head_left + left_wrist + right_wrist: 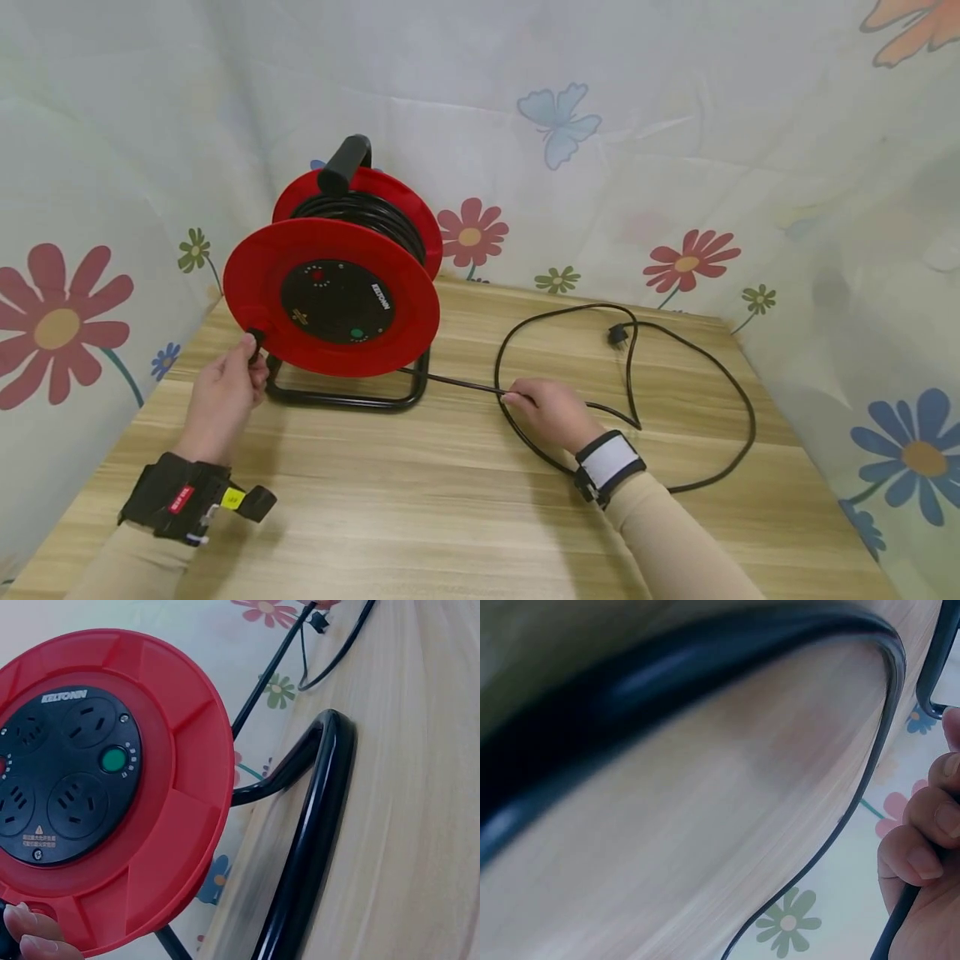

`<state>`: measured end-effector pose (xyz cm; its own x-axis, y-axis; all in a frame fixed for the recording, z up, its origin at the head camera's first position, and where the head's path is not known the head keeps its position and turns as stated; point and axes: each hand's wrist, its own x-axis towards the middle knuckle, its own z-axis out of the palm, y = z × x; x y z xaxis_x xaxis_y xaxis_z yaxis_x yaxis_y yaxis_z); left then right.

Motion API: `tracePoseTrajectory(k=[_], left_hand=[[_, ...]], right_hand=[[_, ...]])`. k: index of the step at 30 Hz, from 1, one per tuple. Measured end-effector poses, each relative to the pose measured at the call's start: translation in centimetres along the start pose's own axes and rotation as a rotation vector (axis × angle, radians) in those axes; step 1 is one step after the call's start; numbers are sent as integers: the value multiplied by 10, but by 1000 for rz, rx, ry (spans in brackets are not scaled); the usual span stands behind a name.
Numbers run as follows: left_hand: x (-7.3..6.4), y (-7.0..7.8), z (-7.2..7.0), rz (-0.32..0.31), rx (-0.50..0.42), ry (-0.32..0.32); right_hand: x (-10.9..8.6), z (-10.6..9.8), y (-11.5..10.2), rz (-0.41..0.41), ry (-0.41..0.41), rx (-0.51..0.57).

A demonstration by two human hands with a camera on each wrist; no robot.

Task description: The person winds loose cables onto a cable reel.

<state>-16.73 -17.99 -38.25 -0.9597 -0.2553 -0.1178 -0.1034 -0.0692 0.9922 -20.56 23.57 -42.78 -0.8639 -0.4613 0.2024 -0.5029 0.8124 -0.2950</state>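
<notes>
A red cable reel (330,292) with a black socket panel stands at the left of the table, black cable (367,208) wound on its drum. My left hand (225,392) grips the small black crank knob (257,343) at the lower left of the front disc. In the left wrist view, fingertips (41,930) curl round that knob beside the red disc. From under the reel the cable runs right, and my right hand (551,408) holds it. The right wrist view shows curled fingers (930,832) round the cable. The black plug (617,335) lies at the cable's end.
Loose cable (752,417) lies in wide loops on the wooden table (375,517), right of the reel. The reel's black tube stand (345,402) rests on the tabletop. A flower-printed curtain (480,83) closes off the back and both sides.
</notes>
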Motion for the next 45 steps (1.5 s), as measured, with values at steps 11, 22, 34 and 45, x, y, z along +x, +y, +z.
tracePoseTrajectory(k=[11,22,34,45], left_hand=[[1,7,-1,55,56,5],[0,9,0,70,59,21],[1,8,-3,75,16,1],[2,7,-4,53,26,-12]], right_hand=[[3,13,-2,-4,20,-9],[-3,-4,-12,69,-64,48],[-60,-61,41,271,-63,82],[-101,-81,75,275,112,-12]])
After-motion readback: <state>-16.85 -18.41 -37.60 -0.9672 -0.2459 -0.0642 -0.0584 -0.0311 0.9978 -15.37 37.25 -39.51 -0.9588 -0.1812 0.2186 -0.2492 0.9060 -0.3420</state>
